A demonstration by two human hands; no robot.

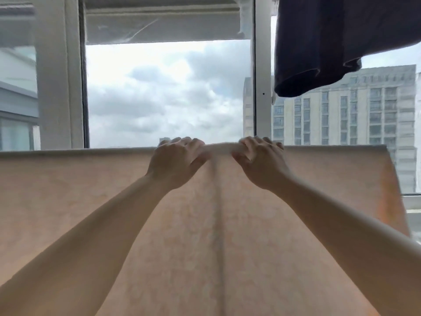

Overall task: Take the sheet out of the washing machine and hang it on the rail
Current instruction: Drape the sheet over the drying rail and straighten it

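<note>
A pale peach sheet (91, 201) with a faint pattern hangs spread wide in front of me, its top fold running level across the view. The rail under that fold is hidden by the cloth. My left hand (175, 160) and my right hand (259, 160) sit close together at the middle of the top edge, fingers curled over the fold and gripping the sheet. A vertical crease runs down the cloth between my two hands. The washing machine is out of view.
A dark navy garment (330, 42) hangs at the upper right, above the sheet. Behind the sheet stands a large window with white frames (259, 76), showing cloudy sky and a tall building (355, 115). A rolled white blind (159, 21) sits at the top.
</note>
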